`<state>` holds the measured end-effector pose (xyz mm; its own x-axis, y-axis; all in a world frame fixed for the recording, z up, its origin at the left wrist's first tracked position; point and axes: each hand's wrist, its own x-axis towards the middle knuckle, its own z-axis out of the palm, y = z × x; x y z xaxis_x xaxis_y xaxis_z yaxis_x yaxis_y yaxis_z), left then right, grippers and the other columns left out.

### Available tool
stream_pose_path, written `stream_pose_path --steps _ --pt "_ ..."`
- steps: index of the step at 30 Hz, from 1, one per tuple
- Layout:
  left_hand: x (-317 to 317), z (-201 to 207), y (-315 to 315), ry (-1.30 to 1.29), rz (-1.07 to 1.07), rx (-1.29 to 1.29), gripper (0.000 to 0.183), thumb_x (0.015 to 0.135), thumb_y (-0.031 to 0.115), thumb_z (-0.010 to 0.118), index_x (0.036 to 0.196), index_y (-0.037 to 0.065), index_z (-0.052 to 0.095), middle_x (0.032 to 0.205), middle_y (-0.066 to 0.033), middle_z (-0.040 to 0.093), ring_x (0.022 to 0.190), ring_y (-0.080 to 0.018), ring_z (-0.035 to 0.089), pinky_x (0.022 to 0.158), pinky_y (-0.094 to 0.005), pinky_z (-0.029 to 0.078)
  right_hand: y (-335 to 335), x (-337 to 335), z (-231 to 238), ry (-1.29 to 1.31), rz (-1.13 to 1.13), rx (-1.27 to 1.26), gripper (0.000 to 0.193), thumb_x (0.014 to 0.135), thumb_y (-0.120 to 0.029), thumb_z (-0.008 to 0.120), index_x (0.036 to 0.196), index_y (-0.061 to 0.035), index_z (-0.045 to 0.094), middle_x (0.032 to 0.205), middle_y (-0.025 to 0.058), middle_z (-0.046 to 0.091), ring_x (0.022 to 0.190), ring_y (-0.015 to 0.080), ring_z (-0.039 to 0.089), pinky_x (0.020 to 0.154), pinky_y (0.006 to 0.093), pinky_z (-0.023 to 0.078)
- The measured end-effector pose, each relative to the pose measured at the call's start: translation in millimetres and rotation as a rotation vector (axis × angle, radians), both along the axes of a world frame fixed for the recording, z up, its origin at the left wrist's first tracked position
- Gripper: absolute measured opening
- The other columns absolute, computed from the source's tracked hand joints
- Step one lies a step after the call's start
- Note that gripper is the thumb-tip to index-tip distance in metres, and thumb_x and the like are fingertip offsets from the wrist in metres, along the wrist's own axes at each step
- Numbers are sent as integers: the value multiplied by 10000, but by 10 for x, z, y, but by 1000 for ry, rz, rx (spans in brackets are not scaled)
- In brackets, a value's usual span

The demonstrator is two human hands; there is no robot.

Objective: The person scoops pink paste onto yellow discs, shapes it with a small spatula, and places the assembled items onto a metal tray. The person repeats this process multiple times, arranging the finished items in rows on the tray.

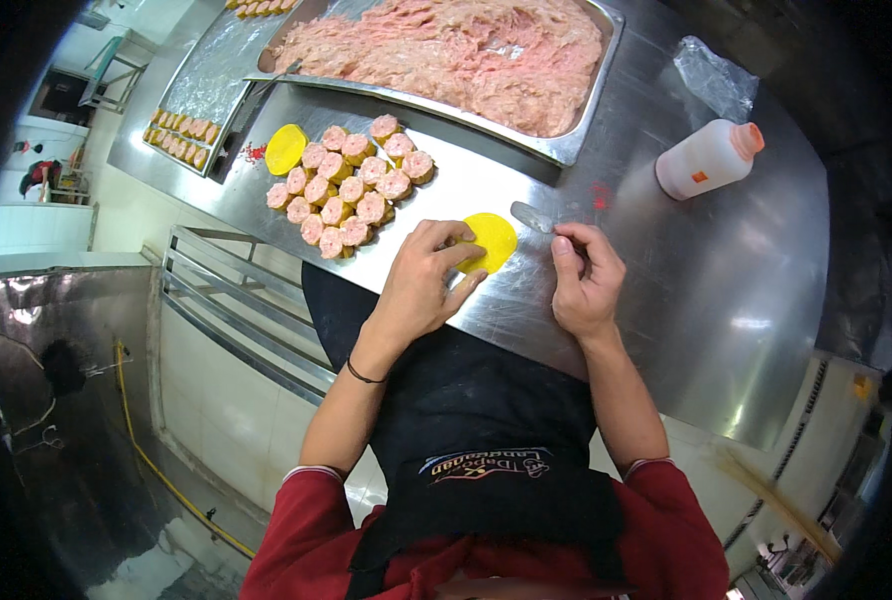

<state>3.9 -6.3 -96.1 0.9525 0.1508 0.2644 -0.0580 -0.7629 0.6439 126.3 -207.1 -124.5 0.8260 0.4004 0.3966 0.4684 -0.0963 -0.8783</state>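
My left hand [421, 270] is closed at the near left side of a round yellow dough wrapper [496, 238], its thumb and fingers curled against the edge. To the right, my right hand [588, 278] pinches a small metal spoon [532, 216]; its bowl points left and away from me, just beyond the wrapper. Beyond my left hand stands a cluster of yellow-wrapped dumplings [374, 171] topped with pale pink filling. Behind that cluster, on its left, lies a stack of yellow wrappers [286, 149].
A deep metal tray [566, 150] of pink minced meat fills the table's far side. A shallow tray [211, 172] at far left holds more dumplings on plastic film. On the right are a white bottle [701, 163] with an orange-pink cap and a clear plastic bag [716, 78].
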Motion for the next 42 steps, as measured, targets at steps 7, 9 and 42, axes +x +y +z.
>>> stream_pose_path --steps 7,9,42 --pt "32 -95 -63 30 37 -197 121 965 78 739 1058 7 709 1047 -97 708 908 -237 671 876 -338 546 -12 23 -50 16 -39 -7 138 1012 -114 696 1080 4 722 837 48 664 624 70 447 569 249 383" --pt "27 -149 -146 25 157 -699 116 1016 92 697 1085 1 674 1002 -67 708 865 -154 645 797 -285 525 -1 27 -49 23 -41 -23 124 1017 -97 683 1074 7 718 804 58 657 614 83 476 569 265 407" --pt "-75 -273 -197 -97 228 -638 167 989 125 739 1058 -24 768 910 -124 804 823 -156 762 754 -298 586 1255 1119 1121 -342 83 -1045 353 933 -301 570 996 -29 785 1000 284 757 985 469 743 904 547 589"
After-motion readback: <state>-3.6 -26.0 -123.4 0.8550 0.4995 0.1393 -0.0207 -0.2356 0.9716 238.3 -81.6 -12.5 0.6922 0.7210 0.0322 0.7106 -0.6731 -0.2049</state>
